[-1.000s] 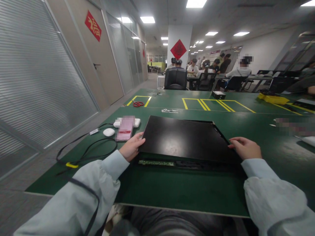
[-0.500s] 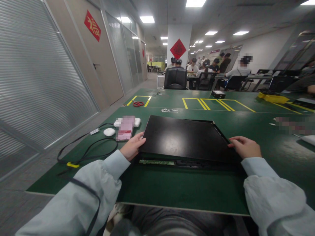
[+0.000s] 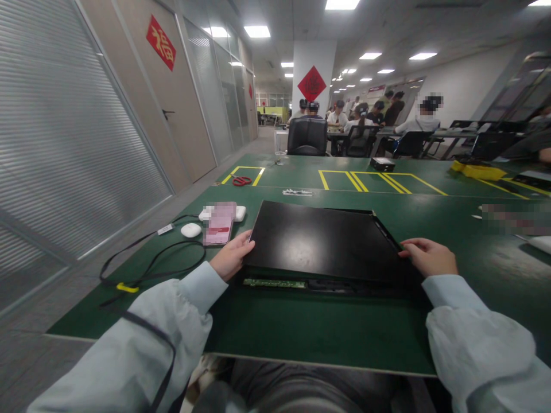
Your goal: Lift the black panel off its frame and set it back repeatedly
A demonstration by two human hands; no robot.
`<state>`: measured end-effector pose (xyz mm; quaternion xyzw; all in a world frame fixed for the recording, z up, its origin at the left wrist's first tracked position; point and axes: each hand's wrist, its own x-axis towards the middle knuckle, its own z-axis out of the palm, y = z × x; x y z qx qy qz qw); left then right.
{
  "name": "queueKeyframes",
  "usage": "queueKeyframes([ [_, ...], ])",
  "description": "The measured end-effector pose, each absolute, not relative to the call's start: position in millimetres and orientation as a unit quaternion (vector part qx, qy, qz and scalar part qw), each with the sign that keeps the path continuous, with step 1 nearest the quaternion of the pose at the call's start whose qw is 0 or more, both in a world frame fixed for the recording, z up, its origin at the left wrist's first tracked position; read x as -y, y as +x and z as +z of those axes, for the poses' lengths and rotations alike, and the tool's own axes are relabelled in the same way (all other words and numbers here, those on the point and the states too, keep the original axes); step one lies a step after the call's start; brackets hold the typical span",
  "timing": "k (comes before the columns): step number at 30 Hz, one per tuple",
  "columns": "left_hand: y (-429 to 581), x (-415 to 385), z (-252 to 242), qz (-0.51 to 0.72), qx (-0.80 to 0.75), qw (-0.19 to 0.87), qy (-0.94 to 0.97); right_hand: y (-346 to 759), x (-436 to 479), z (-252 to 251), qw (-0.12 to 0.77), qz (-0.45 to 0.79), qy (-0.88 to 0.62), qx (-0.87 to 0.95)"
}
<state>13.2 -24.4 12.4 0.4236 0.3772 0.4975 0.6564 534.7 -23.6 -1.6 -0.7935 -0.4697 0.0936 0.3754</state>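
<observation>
A black flat panel lies slightly askew over a black frame on the green table. Along the frame's near edge a narrow green circuit board shows. My left hand grips the panel's left edge, thumb on top. At the right side my right hand has its thumb and forefinger pinched at the edge of the panel and frame; which of the two it holds cannot be made out.
On the green table, a phone, a white case and a black strap lie left. Red scissors, a small box and a yellow object stand farther back. Several people sit beyond.
</observation>
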Motion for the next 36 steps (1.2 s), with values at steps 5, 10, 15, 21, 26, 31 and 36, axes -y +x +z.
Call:
queueKeyframes([
  [5, 13, 24, 13, 0.497, -0.371, 0.659, 0.426, 540, 20, -10, 0.384, 0.075, -0.787, 0.477],
  [10, 13, 25, 12, 0.496, -0.366, 0.657, 0.433, 542, 18, -13, 0.383, 0.088, -0.792, 0.467],
  [15, 12, 24, 11, 0.494, -0.367, 0.654, 0.44, 534, 23, -2, 0.379, 0.091, -0.795, 0.465],
  [21, 12, 23, 10, 0.497, -0.358, 0.659, 0.437, 533, 24, 2, 0.372, 0.11, -0.798, 0.461],
  [26, 12, 25, 12, 0.494, -0.367, 0.657, 0.436, 534, 23, 0, 0.386, 0.109, -0.791, 0.461],
  [31, 12, 26, 13, 0.49, -0.369, 0.655, 0.442, 531, 25, 6, 0.376, 0.11, -0.796, 0.461],
  [36, 7, 24, 9, 0.481, -0.365, 0.652, 0.459, 528, 26, 7, 0.375, 0.112, -0.8, 0.454],
])
